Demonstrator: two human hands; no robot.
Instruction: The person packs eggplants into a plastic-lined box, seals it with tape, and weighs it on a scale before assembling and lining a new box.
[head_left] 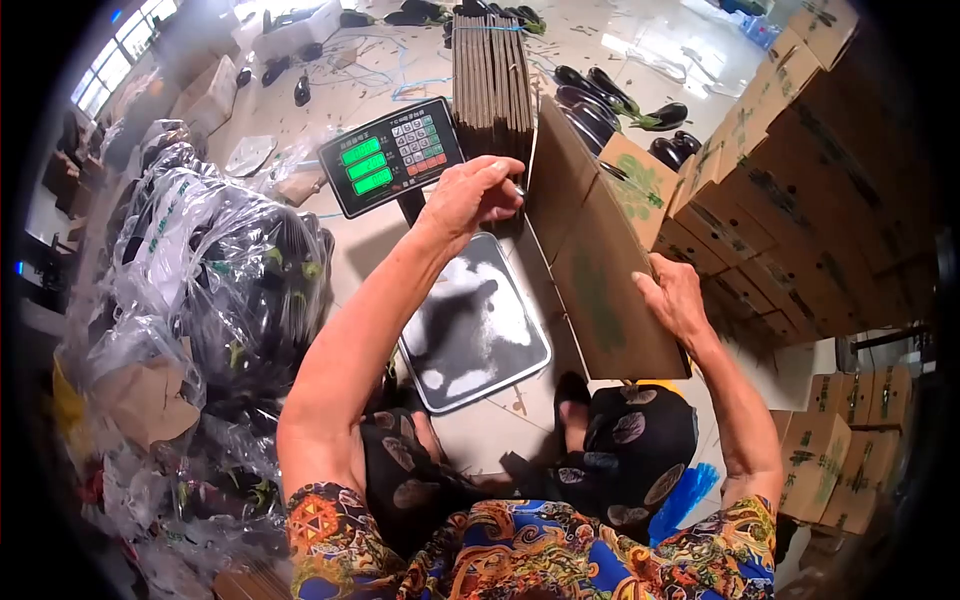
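I hold a flattened carton (600, 290) up on its edge in front of me, leaning a little to the right, over my knees and just beside the steel platform (470, 330) of a weighing scale on the floor. The carton is plain brown corrugated board, with a faded green print across its broad face and a brighter green leafy picture on the upper flap. My left hand (475, 195) is curled shut over its top left corner, the fingers bent down over the edge. My right hand (672, 298) clamps the right edge, thumb on the front and fingers wrapped behind. The scale's display (392, 155) glows with green digits just beyond my left hand. A stack of flat cartons (490, 75) stands behind it, with dark eggplants (610, 100) lying on the floor nearby.
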